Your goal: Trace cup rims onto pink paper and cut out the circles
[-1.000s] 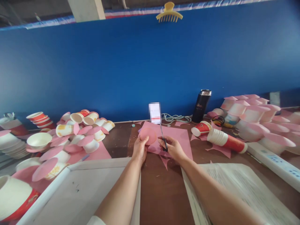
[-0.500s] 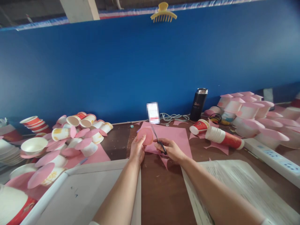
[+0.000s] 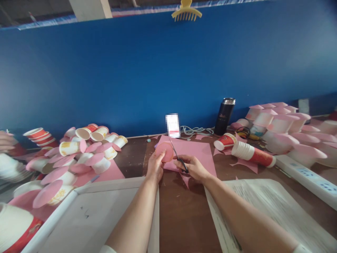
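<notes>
My left hand (image 3: 156, 167) pinches a round pink paper disc (image 3: 163, 150) between thumb and fingers. My right hand (image 3: 193, 168) is closed around the dark handles of a pair of scissors (image 3: 182, 163). The blades point up and left, close to the disc's right edge; whether they touch it I cannot tell. Beneath both hands lies a pink paper sheet (image 3: 198, 151) on the brown table, with a pointed pink scrap (image 3: 185, 181) just in front of it.
Paper cups with pink discs lie heaped at left (image 3: 92, 158) and stand stacked at right (image 3: 281, 126). A black flask (image 3: 224, 116), nested cups (image 3: 252, 154), a power strip (image 3: 306, 177) and a white box lid (image 3: 86, 218) surround the work. Another person's hand (image 3: 6, 140) is at far left.
Both my hands stay nearly in place with disc and scissors. Another person's hand has appeared at the left edge, and a cup on the left that stood mouth up is now tipped over.
</notes>
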`<state>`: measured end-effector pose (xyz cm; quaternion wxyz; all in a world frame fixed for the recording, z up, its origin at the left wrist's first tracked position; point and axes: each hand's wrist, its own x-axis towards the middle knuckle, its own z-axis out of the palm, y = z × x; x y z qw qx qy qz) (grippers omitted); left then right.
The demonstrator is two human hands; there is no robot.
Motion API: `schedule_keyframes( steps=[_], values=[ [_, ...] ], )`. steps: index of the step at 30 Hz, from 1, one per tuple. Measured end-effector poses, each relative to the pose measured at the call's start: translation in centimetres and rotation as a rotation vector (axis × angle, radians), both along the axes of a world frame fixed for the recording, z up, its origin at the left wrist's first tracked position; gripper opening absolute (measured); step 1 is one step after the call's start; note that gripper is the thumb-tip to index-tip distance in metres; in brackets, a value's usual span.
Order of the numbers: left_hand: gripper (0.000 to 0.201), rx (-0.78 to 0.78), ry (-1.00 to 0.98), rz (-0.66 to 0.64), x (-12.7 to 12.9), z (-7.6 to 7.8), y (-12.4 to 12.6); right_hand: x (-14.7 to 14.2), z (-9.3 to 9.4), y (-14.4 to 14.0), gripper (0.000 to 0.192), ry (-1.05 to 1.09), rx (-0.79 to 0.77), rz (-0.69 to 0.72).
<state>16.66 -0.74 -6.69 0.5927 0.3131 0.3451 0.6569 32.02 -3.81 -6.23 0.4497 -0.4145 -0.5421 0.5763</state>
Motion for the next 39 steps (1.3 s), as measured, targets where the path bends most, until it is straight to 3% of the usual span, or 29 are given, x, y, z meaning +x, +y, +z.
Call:
schedule_keyframes(
  steps=[19, 39],
  values=[
    [0.042, -0.014, 0.001, -0.005, 0.18, 0.16, -0.13, 0.02, 0.0, 0.02, 0.048, -0.023, -0.004, -0.04],
    [0.04, 0.002, -0.026, -0.007, 0.03, 0.18, -0.06, -0.02, 0.21, -0.01, 0.057, -0.014, -0.045, -0.054]
  ],
)
